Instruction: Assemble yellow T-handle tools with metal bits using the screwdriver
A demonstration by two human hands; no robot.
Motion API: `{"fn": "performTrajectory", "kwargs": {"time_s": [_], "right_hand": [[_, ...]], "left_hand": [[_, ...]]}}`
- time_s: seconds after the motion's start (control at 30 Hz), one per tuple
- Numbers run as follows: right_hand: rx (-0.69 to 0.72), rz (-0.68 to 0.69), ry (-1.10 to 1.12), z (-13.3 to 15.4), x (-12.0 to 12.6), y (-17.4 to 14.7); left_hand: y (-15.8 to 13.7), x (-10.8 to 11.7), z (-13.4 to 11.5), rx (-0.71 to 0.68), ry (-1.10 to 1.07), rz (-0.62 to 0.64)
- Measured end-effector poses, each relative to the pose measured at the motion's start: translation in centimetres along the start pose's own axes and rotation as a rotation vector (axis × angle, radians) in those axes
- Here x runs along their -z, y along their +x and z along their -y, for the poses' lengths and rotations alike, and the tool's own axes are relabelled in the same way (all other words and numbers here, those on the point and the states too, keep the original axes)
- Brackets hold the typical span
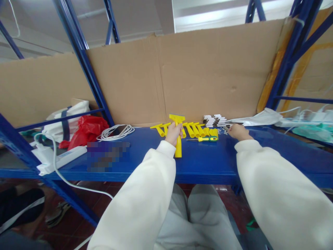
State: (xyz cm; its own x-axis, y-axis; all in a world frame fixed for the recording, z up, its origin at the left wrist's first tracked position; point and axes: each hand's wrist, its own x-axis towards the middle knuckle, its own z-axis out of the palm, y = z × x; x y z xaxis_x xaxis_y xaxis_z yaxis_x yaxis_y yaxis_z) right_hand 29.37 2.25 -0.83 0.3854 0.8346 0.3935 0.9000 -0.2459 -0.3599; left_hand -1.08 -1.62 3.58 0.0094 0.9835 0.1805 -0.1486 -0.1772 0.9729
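Note:
My left hand [174,134] is wrapped around the handle of a yellow T-shaped scraper [178,149], its wide head pointing up and away from me. Over a small pile of shiny metal pieces, perhaps screws [222,132], my right hand [238,132] has its fingers pinched together; what they hold is too small to make out. Several more yellow scrapers [191,130] lie in a row behind my left hand. Small yellow flat pieces [213,132] sit between the row and the metal pile. A screwdriver [207,139] with a yellow and green handle lies in front of them.
White and dark small packs [214,121] are stacked against the cardboard wall [208,69]. On the left of the blue shelf [145,163] are a coiled white cable [117,133], a red bag [90,130] and a power strip [67,158]. A white plastic bag [265,117] lies right.

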Motion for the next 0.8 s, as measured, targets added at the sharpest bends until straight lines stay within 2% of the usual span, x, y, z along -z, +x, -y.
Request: {"fn": "performTrajectory", "kwargs": {"time_s": [0.1,0.37,0.57,0.8], "right_hand": [[-0.086,0.11,-0.07,1.0,0.6,-0.5],[-0.046,0.131,-0.13,1.5,0.9,-1.0],[-0.015,0.148,-0.131,1.8,0.9,-1.2],[0.011,0.173,-0.223,1.8,0.7,-1.1]], "left_hand": [[-0.3,-0.2,0.2,0.097,0.025,0.087],[-0.3,-0.7,1.2,0.267,0.234,0.291],[-0.6,-0.7,1.4,0.311,0.268,0.345],[-1.0,-0.9,0.9,0.325,0.288,0.346]]}}
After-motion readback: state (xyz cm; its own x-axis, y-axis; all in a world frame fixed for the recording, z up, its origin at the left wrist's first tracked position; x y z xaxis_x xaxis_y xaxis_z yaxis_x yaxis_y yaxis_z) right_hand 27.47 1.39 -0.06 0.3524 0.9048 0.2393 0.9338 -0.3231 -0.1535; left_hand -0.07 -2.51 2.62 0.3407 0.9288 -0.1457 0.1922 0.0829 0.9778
